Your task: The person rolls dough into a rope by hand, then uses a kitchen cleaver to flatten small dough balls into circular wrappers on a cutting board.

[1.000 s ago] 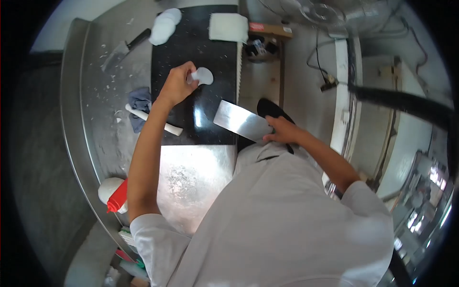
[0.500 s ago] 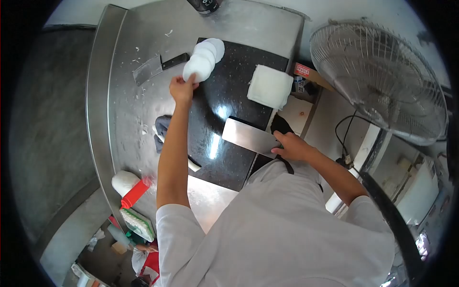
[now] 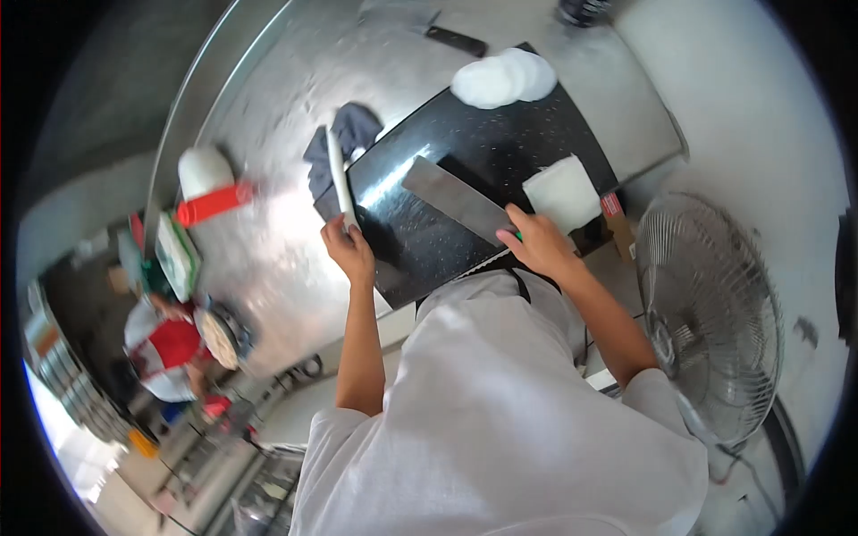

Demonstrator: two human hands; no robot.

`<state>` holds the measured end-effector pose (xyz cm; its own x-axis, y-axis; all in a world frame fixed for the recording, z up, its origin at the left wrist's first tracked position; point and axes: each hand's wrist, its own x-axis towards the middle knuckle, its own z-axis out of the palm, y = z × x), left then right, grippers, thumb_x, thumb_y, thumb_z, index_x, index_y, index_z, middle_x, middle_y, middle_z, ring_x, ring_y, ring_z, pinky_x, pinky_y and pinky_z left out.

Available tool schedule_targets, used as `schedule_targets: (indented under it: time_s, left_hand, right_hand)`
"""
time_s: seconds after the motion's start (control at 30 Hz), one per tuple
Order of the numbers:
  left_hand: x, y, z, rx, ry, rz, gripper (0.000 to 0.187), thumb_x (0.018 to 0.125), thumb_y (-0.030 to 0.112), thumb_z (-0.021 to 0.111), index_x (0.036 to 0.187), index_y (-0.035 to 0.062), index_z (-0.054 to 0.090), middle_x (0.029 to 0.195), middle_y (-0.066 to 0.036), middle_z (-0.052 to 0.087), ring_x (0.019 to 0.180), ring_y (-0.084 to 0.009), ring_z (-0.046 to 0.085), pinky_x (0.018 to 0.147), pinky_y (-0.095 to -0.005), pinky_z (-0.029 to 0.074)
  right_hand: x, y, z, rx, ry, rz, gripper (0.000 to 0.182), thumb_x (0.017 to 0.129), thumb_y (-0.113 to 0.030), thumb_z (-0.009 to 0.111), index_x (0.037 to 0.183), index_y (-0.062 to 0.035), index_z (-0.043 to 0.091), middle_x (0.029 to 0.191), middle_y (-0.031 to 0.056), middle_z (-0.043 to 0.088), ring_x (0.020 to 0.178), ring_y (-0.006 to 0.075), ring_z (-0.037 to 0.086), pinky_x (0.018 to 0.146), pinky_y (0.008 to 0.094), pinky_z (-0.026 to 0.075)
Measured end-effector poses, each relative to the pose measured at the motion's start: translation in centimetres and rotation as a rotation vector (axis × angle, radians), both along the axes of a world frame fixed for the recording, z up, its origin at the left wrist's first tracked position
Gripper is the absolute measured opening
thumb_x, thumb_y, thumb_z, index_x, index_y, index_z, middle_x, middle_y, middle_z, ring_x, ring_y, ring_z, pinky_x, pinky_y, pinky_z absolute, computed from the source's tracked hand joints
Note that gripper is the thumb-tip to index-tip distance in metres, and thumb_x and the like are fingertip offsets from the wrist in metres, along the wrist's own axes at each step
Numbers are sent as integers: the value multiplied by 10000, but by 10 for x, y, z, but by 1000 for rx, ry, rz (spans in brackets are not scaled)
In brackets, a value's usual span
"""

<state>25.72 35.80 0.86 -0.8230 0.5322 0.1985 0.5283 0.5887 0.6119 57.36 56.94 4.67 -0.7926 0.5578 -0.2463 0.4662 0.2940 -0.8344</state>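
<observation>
My right hand (image 3: 541,243) is wrapped round the handle of a wide-bladed cleaver (image 3: 456,202), its blade lying low over a black board (image 3: 447,255). At the board's left edge, my left hand (image 3: 350,252) pinches the near end of a long white roll that looks like dough (image 3: 339,174). A dark grey cloth (image 3: 357,125) lies bunched beside the roll. Overlapping white discs, like thin rounds of dough (image 3: 505,79), rest at the board's far corner. Close to my right hand, a square white pad, like folded cloth (image 3: 565,193), sits on the board.
A second cleaver (image 3: 456,40) lies on the steel table (image 3: 277,295) past the board. Leftward are a red-capped bottle (image 3: 213,205) and a green-edged white pad (image 3: 179,256). Another person in red and white (image 3: 170,344) is by a round bowl (image 3: 222,335). A fan (image 3: 710,322) stands right.
My left hand has left the white discs and come back to the white roll, now gripping its near end. The view has turned left; my right hand still holds the cleaver.
</observation>
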Motion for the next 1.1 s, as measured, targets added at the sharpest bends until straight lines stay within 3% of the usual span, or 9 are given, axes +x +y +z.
schedule_targets:
  time_s: [0.13, 0.3, 0.4, 0.6, 0.7, 0.8, 0.9, 1.0, 1.1]
  left_hand:
    - [13, -19, -6, 115, 31, -33, 390, 899, -154, 605, 1248, 11, 661, 1229, -151, 638, 1090, -233, 665, 800, -297, 564]
    - [8, -30, -18, 203, -18, 80, 285, 855, -87, 757, 1122, 2, 719, 1053, -116, 699, 851, -188, 691, 741, -286, 560]
    - [0, -34, -17, 179, -62, 84, 239, 824, -63, 801, 1042, 8, 736, 1004, -107, 702, 815, -210, 698, 715, -308, 577]
    - [-20, -37, -21, 229, -96, -30, 237, 835, -49, 792, 1060, 6, 743, 1005, -107, 671, 773, -202, 686, 652, -309, 555]
    - [-29, -40, -20, 266, -141, -50, 191, 848, -38, 776, 1035, -9, 747, 949, -100, 640, 752, -195, 658, 636, -313, 526]
    - [-38, -48, -4, 250, -269, -133, 149, 844, -33, 780, 989, -9, 754, 926, -98, 631, 742, -182, 640, 640, -297, 514]
    - [-21, -51, 19, 252, -524, -318, 102, 843, -2, 791, 940, 17, 763, 883, -84, 630, 742, -178, 638, 654, -291, 509]
    - [3, -27, 49, 79, -585, -732, 53, 853, 61, 800, 890, 47, 765, 862, -84, 647, 762, -210, 670, 665, -353, 534]
    - [17, 8, 34, -469, -510, -891, 206, 748, 123, 880, 921, 56, 789, 947, -125, 718, 902, -301, 729, 805, -381, 584]
  right_hand:
    - [-80, 23, 18, 177, -45, 247, 292, 969, -233, 678, 1170, -71, 541, 831, 234, 701, 838, 484, 686, 717, 576, 538]
    - [-152, 19, 54, 281, -152, 541, 236, 995, -208, 635, 1164, -93, 517, 868, 234, 709, 847, 481, 691, 733, 582, 539]
    - [-171, 14, 57, 338, -240, 653, 208, 1010, -190, 605, 1163, -83, 513, 863, 237, 712, 845, 471, 701, 730, 575, 543]
    - [-181, -24, 32, 394, -307, 621, 226, 968, -102, 624, 1160, -45, 521, 860, 267, 716, 837, 471, 718, 740, 555, 578]
    - [-178, -51, 29, 246, -365, 500, 265, 986, -138, 630, 1199, -47, 501, 916, 293, 710, 911, 492, 702, 786, 563, 560]
    - [-151, -70, 9, 73, -203, 311, 311, 982, -206, 676, 1196, -42, 522, 992, 304, 704, 1007, 516, 666, 843, 545, 543]
    - [-97, -110, 30, -46, -136, -98, 400, 941, -243, 744, 1223, -28, 560, 1033, 268, 718, 1028, 485, 684, 878, 494, 538]
    - [-36, -148, 26, 71, -16, -523, 411, 948, -228, 751, 1251, 8, 608, 1077, 155, 722, 994, 261, 694, 880, 405, 530]
    - [6, -172, 31, -8, -67, -834, 379, 955, -226, 747, 1223, 9, 619, 1049, 137, 720, 937, 220, 674, 832, 377, 522]
